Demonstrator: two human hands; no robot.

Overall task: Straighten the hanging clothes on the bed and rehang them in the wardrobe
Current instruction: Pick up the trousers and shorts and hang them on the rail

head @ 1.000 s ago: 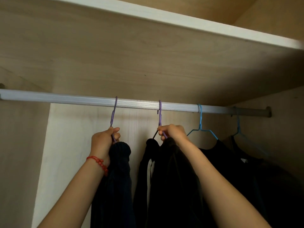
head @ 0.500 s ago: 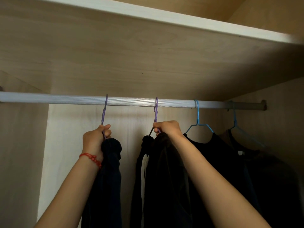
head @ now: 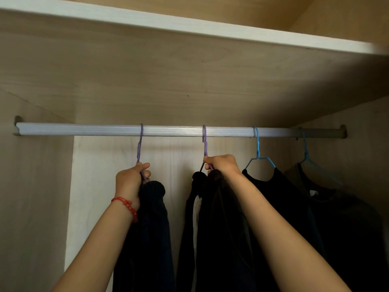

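Observation:
A silver wardrobe rail [head: 84, 130] runs across the view. Two purple hangers hook over it. My left hand [head: 129, 182] grips the neck of the left purple hanger [head: 139, 144], which carries a dark navy garment [head: 151, 224]. My right hand [head: 222, 164] grips the neck of the right purple hanger [head: 204, 142], which carries a black garment [head: 216, 228] with a white strip showing. Both hangers' shoulders are hidden under the cloth and my hands.
Two blue hangers [head: 257, 148] with dark clothes [head: 280, 197] hang at the rail's right end. A wooden shelf [head: 189, 24] sits close above the rail. The wardrobe's side panel [head: 31, 197] stands at the left, with bare rail beside it.
The view has shifted, so the rail's left end bracket now shows. Both hands keep their grip on the purple hangers, whose hooks stay on the rail.

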